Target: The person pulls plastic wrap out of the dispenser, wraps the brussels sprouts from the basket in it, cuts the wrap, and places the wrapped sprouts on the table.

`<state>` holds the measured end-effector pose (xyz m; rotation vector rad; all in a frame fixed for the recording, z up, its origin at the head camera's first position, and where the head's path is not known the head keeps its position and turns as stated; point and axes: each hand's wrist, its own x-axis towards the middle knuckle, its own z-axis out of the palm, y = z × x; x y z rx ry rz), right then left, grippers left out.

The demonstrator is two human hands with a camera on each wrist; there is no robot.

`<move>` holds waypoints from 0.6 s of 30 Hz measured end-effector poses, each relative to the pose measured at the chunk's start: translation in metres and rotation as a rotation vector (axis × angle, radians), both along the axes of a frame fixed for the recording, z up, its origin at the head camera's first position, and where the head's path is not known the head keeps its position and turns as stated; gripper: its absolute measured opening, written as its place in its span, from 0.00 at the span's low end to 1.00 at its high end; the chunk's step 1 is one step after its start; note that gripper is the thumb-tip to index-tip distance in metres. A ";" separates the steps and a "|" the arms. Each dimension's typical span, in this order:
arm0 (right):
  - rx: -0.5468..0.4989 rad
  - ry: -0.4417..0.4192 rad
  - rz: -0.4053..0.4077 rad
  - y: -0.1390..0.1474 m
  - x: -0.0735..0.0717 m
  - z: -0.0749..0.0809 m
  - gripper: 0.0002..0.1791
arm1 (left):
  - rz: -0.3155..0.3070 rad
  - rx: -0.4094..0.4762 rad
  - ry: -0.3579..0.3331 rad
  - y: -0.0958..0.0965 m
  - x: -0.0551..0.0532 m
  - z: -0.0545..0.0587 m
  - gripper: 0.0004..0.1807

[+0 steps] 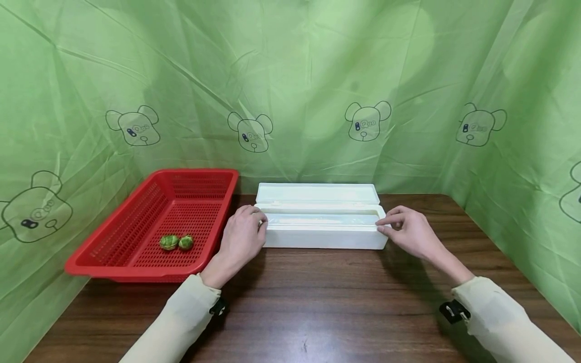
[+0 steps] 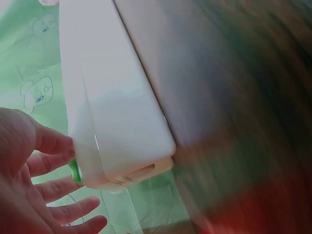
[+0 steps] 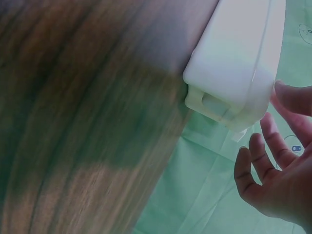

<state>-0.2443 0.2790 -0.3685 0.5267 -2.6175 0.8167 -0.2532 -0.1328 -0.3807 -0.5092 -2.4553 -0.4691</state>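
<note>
Resting on the dark wooden table [image 1: 317, 307], just right of a red basket [image 1: 131, 272], the long white box [image 1: 324, 239] is standing with its lid [image 1: 317, 193] tipped open behind, and I am judging it light, stiff, smooth plastic, likely to slide if pushed from one end only. I am favouring steadying it by both end walls. Across its opening a glossy clear film [image 1: 322, 220] is lying; I am expecting it to be nearly weightless, limp, clingy and easily torn, best taken by its outer corners with even tension. The left hand [image 1: 242, 229] is touching the box's left end, the right hand [image 1: 408, 232] its right end, other fingers loosely apart; whether either is pinching film, I cannot tell. Inside the basket two small green sprouts [image 1: 169, 242] are sitting.
</note>
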 end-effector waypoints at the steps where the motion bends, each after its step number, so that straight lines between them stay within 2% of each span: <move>1: -0.007 -0.001 0.000 0.000 -0.001 0.000 0.04 | 0.003 0.007 -0.005 0.000 0.000 0.001 0.03; 7: -0.020 -0.023 -0.007 0.000 -0.006 0.002 0.03 | 0.020 0.035 -0.021 0.002 -0.001 0.001 0.04; 18: -0.017 -0.061 0.007 -0.001 -0.011 0.007 0.02 | 0.038 0.035 -0.024 0.003 -0.004 0.002 0.05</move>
